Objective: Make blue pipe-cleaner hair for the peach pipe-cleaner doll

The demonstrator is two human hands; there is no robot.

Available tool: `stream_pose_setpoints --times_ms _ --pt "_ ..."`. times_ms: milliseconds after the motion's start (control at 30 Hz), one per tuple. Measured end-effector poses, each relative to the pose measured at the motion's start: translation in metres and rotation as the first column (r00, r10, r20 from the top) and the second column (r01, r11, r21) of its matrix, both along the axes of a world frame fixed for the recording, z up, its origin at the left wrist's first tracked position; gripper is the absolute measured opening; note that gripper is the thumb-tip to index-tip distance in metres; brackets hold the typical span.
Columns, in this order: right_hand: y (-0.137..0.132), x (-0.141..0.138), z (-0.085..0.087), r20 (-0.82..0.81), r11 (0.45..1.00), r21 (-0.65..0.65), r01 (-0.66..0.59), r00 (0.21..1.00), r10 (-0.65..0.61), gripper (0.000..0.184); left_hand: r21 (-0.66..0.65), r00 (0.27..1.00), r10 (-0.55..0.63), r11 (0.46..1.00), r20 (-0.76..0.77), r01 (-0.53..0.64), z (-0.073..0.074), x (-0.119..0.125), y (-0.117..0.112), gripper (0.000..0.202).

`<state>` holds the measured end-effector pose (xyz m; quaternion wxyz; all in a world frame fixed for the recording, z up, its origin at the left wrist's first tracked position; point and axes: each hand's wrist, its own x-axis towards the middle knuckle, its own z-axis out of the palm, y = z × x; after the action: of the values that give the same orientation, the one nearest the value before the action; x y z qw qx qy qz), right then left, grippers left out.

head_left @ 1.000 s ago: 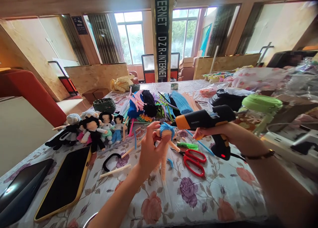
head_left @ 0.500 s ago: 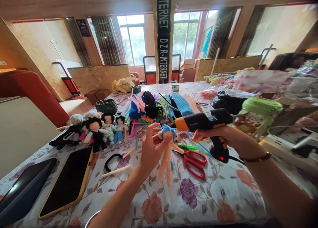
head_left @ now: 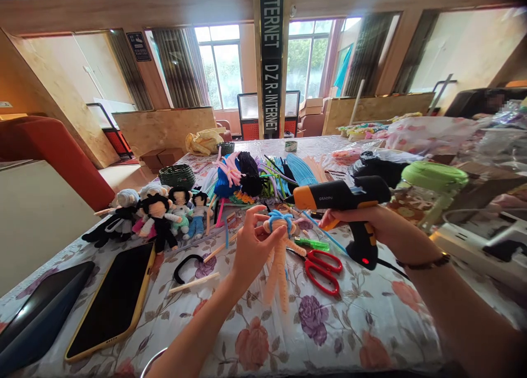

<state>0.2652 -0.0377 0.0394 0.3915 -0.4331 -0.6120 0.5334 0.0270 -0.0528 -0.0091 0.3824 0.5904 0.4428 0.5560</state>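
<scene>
The doll (head_left: 280,250) was pinched in the left hand (head_left: 254,243), the right hand (head_left: 382,230) gripped a glue gun (head_left: 335,195), and gluing blue hair (head_left: 280,218), seemingly underway, next wanted a steady nozzle (head_left: 290,200).

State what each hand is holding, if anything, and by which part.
The left hand holds the blue-haired doll by its head; the right hand holds the glue gun by its handle.
</scene>
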Motion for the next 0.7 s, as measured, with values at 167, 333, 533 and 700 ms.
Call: stream_pose_setpoints --times_ms 167,333,533,700 --pt "0.001 0.002 0.001 -0.048 0.992 -0.048 0.114 0.992 -0.116 0.021 -0.006 1.000 0.009 1.000 -0.019 -0.009 0.001 0.000 0.000 0.050" --pt "0.001 0.002 0.009 -0.092 0.936 -0.074 0.343 0.933 -0.349 0.024 -0.023 1.000 0.003 1.000 -0.016 -0.004 0.001 0.000 0.001 0.051" --pt "-0.002 0.013 0.019 -0.118 0.870 -0.077 0.487 0.862 -0.493 0.025 -0.008 1.000 0.005 1.000 -0.020 -0.005 -0.001 0.000 0.003 0.051" --pt "0.000 0.039 0.019 -0.011 0.822 -0.057 0.566 0.823 -0.567 0.033 -0.010 1.000 0.012 1.000 -0.027 -0.013 -0.001 0.000 0.002 0.050"
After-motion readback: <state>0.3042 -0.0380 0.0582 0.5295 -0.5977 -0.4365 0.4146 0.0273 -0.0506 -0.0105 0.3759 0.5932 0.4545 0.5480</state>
